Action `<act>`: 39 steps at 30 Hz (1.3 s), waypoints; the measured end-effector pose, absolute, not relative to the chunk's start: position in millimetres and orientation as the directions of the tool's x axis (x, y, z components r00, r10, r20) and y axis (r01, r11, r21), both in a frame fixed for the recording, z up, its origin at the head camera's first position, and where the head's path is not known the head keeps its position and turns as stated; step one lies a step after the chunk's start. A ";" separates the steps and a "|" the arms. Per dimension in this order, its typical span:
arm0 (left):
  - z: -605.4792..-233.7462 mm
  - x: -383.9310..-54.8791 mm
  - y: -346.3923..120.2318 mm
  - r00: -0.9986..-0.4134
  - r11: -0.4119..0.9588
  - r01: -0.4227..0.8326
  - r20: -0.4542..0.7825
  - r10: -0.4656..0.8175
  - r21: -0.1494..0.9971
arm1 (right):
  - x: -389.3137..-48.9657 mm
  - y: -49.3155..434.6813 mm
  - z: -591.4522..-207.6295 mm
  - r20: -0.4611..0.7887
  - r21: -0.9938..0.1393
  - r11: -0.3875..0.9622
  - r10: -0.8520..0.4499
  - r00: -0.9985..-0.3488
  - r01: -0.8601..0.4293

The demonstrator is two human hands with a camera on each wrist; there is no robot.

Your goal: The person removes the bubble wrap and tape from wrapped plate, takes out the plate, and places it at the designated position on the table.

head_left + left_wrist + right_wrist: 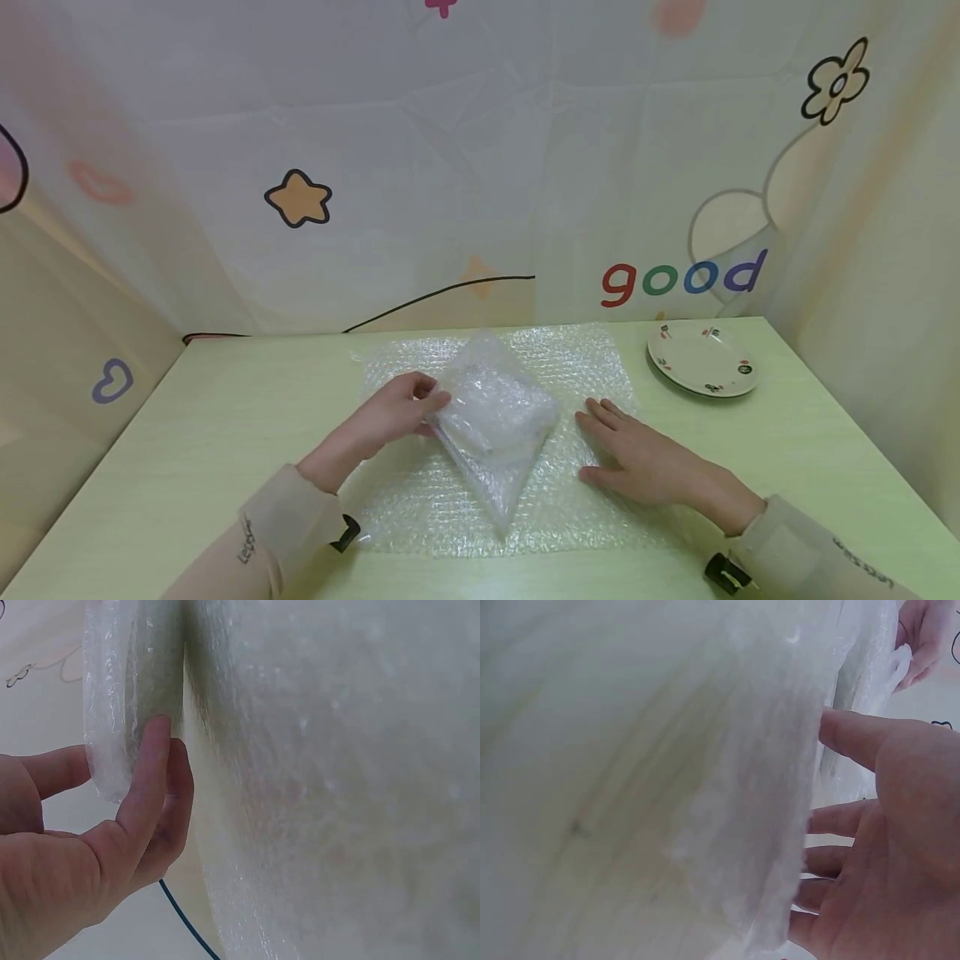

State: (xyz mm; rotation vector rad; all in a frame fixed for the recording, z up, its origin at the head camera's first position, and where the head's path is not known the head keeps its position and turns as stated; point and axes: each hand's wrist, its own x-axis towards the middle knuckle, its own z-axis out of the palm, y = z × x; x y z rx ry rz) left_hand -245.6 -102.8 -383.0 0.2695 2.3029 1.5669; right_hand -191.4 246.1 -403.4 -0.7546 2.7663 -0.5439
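Note:
A folded bubble-wrap packet [498,408] lies cornerwise on a flat sheet of bubble wrap [420,525] in the middle of the table. What the packet holds cannot be made out through the plastic. At its left edge, my left hand [393,412] pinches it between thumb and fingers; the left wrist view shows the thumb on one side of the layered edge [112,697] and the fingers on the other. To the right of the packet, apart from it, my right hand [641,458] is spread palm down on the sheet, its fingers straight.
A white plate [701,358] with small printed pictures stands at the back right of the pale green table [247,400], beyond the sheet. Printed curtains [465,183] hang behind the table and along both sides.

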 end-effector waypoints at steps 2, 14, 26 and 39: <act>-383.6 -245.3 -102.5 -0.923 0.398 -0.027 -0.176 0.343 0.917 | -191.6 246.1 -403.1 -0.115 -0.405 0.800 -0.526 -0.843 -0.444; -386.0 -244.0 -103.8 -0.906 0.608 0.129 -0.156 0.394 0.783 | -191.7 246.2 -401.6 -0.121 -0.414 0.795 -0.530 -0.839 -0.443; -384.7 -240.7 -100.7 -0.916 0.687 0.158 -0.154 0.370 0.709 | -194.5 244.7 -398.8 -0.093 -0.409 0.802 -0.512 -0.854 -0.436; -386.8 -237.1 -96.3 -0.888 0.665 0.284 -0.072 0.454 0.691 | -203.2 228.5 -388.5 0.193 -0.372 0.778 -0.469 -0.862 -0.507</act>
